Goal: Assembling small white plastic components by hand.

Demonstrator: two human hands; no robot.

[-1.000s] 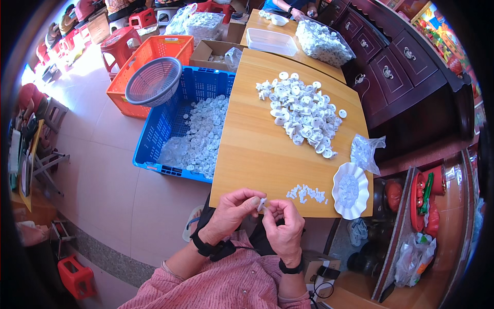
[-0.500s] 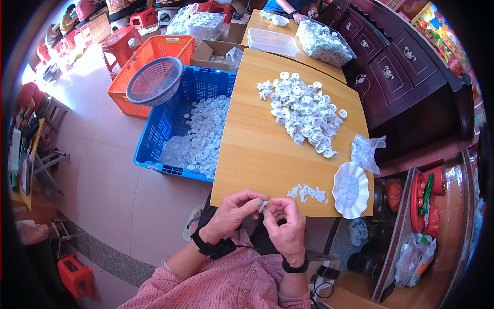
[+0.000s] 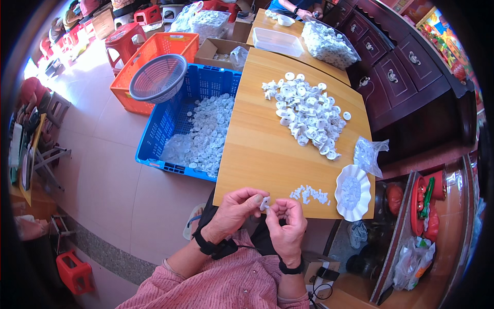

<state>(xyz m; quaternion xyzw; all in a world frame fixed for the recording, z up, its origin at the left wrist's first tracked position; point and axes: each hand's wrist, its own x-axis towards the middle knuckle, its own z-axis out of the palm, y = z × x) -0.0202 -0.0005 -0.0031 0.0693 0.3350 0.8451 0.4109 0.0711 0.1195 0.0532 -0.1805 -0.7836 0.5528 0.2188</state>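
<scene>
Just off the near edge of the wooden table [image 3: 247,149], my left hand [image 3: 231,213] pinches a small white plastic disc-shaped part [image 3: 265,203] between thumb and fingertips. Close against it, my right hand [image 3: 288,224] is closed in a pinch; whatever its fingertips hold is too small to make out. A large heap of similar white plastic parts [image 3: 309,110] lies farther up the table. Nearer me is a small scatter of tiny whitish pieces [image 3: 310,194]. A scalloped white bowl [image 3: 363,200] to their right holds more tiny pieces.
Left of the table, a blue crate [image 3: 152,139] holds many white parts. A grey basket [image 3: 159,77] rests between it and an orange crate [image 3: 117,90]. A plastic bag [image 3: 366,154] lies at the right edge. Across the table, another person's hand [image 3: 303,14] works near a full tub [image 3: 329,44].
The disc-shaped part has turned in my left fingers, so more of its face shows. My right fingertips have shifted slightly downward beside it. The whole view has moved a little.
</scene>
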